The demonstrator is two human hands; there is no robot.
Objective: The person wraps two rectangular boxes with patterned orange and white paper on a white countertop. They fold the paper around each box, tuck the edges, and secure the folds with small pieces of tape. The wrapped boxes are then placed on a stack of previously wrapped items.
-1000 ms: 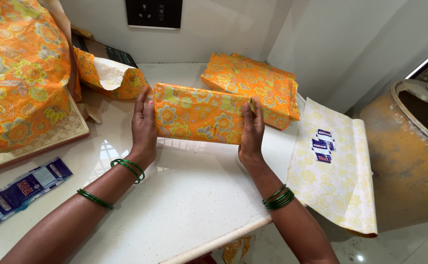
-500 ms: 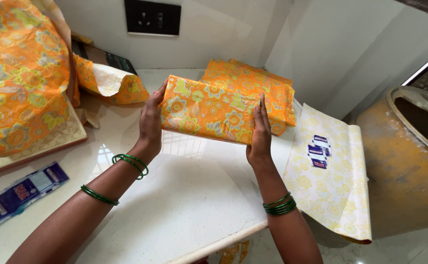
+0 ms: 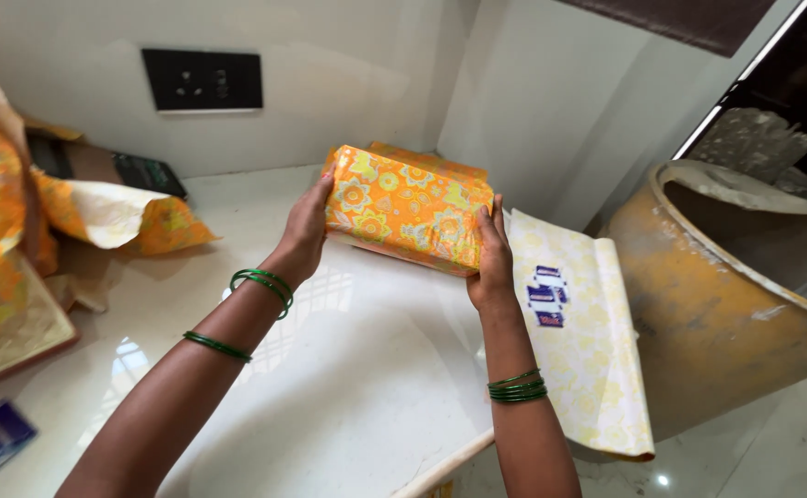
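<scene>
Both my hands hold up a flat box wrapped in orange floral paper [image 3: 405, 210], lifted off the white counter [image 3: 348, 369]. My left hand [image 3: 308, 226] presses its left end and my right hand [image 3: 490, 258] presses its right end. Behind it, mostly hidden, a second orange-wrapped package [image 3: 422, 159] lies near the wall corner; only its top edge shows. Green bangles ring both my wrists.
A yellow floral paper sheet [image 3: 579, 350] with a blue label hangs over the counter's right edge. A large ochre clay pot [image 3: 726, 304] stands to the right. Crumpled orange wrapping [image 3: 122, 217] and a carton lie at the left. A black switch plate [image 3: 202, 80] is on the wall.
The wrapped box rose from resting on the counter into the air and moved toward the back corner, now covering the second package. My view swung to the right.
</scene>
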